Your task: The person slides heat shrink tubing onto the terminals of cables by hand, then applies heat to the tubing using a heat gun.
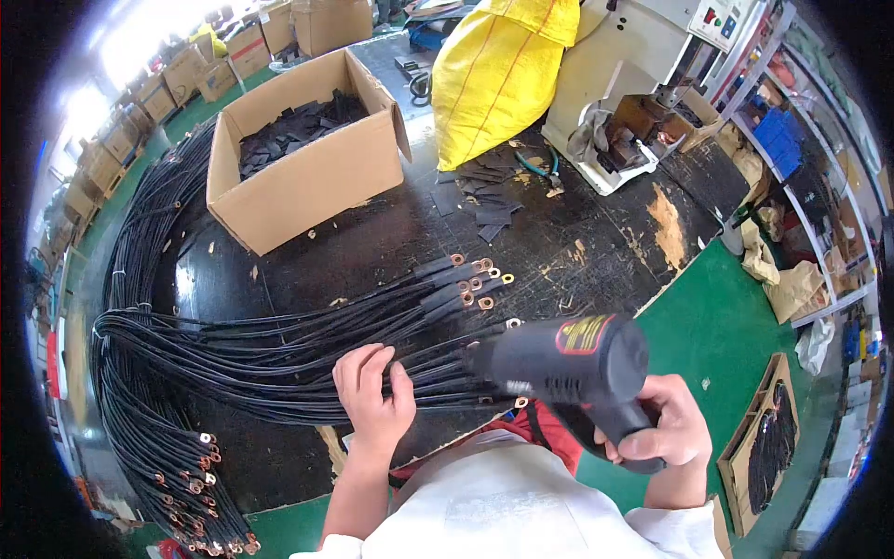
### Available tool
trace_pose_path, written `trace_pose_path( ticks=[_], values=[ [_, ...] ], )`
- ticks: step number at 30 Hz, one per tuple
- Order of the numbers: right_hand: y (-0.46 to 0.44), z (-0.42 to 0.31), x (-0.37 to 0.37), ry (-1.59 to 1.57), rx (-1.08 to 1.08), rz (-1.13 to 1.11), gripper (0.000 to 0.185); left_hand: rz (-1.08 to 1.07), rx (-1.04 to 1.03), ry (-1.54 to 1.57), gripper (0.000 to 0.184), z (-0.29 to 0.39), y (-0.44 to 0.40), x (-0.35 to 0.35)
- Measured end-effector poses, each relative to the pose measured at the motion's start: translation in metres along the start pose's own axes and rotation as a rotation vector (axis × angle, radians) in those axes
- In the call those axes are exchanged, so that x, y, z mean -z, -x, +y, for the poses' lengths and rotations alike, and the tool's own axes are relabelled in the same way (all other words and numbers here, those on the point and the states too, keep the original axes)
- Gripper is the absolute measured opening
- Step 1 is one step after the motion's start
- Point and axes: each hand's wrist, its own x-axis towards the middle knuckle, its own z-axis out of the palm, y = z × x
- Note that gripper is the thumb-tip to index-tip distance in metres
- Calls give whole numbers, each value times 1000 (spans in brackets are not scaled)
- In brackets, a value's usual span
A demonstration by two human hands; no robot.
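My right hand (666, 424) is wrapped around the handle of a black heat gun (568, 359). The gun's nozzle points left, over the lug ends of a row of black cables (438, 368), and hides some of them. My left hand (374, 396) rests on these cables left of the nozzle, its fingers loosely bent and the thumb apart. Just beyond lies another group of cable ends with copper ring lugs (475, 284) and black sleeves. The cables run left into a tied bundle (121, 326) at the table's edge.
A cardboard box (307, 191) of black sleeve pieces stands at the back left. Behind are a yellow sack (503, 74), loose sleeves (489, 191), pliers (540, 170) and a white machine (610, 102). More lugged cables (200, 484) hang at the left; shelves (829, 205) stand right.
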Motion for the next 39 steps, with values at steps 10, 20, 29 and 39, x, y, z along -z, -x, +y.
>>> trace_pose_path(
  ticks=[10, 20, 29, 39],
  values=[
    [1, -10, -3, -8, 31, 162, 54, -454, -22, -178, 24, 15, -6, 0],
    [-18, -5, -6, -48, 96, 181, 53, -313, 36, -295, 42, 13, -27, 3],
    [-22, -2, -5, -49, 100, 200, 57, -340, 61, -228, 25, -4, -16, -1],
    [-22, -1, -5, -40, 108, 219, 58, -223, 65, -169, 17, -7, -12, 2]
  ],
)
